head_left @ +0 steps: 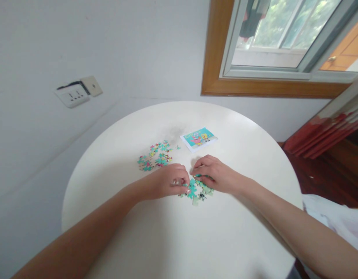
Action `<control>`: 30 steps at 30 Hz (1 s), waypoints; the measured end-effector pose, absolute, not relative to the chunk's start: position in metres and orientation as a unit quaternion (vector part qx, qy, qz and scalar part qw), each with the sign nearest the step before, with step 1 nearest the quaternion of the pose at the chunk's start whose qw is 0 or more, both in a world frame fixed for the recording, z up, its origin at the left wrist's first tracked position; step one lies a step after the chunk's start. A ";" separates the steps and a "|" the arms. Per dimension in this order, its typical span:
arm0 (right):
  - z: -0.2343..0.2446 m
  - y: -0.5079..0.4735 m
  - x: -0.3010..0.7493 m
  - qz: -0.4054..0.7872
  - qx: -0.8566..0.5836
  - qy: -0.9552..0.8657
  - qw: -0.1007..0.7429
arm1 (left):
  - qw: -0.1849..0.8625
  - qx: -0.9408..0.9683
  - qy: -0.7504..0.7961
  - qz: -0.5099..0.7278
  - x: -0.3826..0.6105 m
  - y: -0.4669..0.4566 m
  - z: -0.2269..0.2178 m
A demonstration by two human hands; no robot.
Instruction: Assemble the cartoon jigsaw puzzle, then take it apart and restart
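Observation:
My left hand [168,180] and my right hand [215,173] rest close together on a round white table [179,232]. Both have curled fingers pressed onto a small joined cluster of teal and green puzzle pieces [199,190] lying between and just below them. The left fingertips pinch at the cluster's left edge, the right fingertips at its top edge. A loose pile of several colourful puzzle pieces [155,156] lies just beyond my left hand. A small reference picture card [199,138] with cartoon figures lies beyond my right hand.
The table stands against a white wall with a socket plate [72,95] at the left. A wood-framed window [271,50] is at the upper right. A red and white striped cloth [326,128] hangs at the right, with dark floor below it.

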State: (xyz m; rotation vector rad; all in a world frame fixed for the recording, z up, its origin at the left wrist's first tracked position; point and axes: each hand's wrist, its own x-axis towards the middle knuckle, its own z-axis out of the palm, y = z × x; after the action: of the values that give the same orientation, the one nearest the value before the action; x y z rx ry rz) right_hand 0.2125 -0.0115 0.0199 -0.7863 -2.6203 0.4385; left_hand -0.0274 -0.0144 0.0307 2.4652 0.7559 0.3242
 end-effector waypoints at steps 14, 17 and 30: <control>0.037 -0.018 0.213 0.263 -0.238 -0.922 0.154 | 0.194 0.814 0.487 0.250 -0.022 0.001 0.012; 0.036 -0.015 0.214 0.257 -0.239 -0.922 0.164 | 0.169 0.835 0.465 0.242 -0.019 0.005 0.009; 0.038 -0.009 0.226 0.230 -0.311 -0.902 0.194 | 0.059 0.888 0.393 0.231 -0.025 0.016 0.001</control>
State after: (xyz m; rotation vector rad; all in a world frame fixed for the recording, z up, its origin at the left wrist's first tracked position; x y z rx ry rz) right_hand 0.2258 -0.0090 0.0376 -0.8716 -2.5297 0.6440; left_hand -0.0255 0.0163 0.0009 2.6894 1.1902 0.6992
